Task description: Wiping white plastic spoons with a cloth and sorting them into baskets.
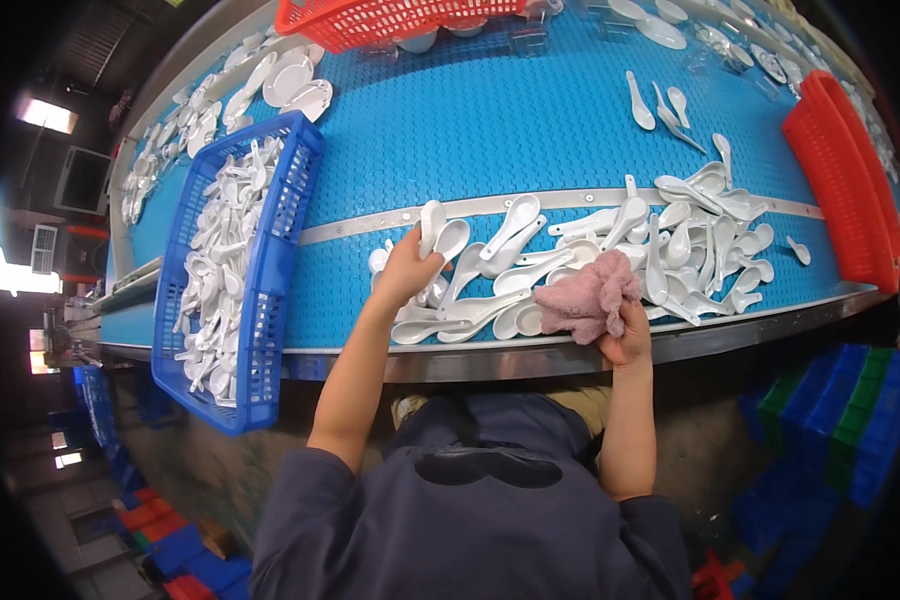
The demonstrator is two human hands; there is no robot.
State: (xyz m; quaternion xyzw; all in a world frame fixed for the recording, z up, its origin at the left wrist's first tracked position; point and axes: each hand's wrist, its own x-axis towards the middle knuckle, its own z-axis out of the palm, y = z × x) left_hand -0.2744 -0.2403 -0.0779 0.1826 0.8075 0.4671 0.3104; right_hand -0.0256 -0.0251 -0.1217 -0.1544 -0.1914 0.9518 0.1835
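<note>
White soup spoons (510,245) lie in a loose heap along the near strip of the blue table surface. My left hand (408,268) is closed at the heap's left end, gripping white spoons (431,226) whose bowls point away from me. Part of its fingers is hidden behind them. My right hand (625,338) is wrapped round a fluffy pink cloth (592,298), which rests over spoons in the middle of the heap. To the left stands a blue plastic basket (270,300) filled with more white spoons.
A metal strip (570,197) divides the surface beyond the heap. A red basket (850,190) stands at the right, another red basket (400,20) at the far side. White plates (288,82) and dishes lie at the far left. Blue and green crates (830,420) are stacked below right.
</note>
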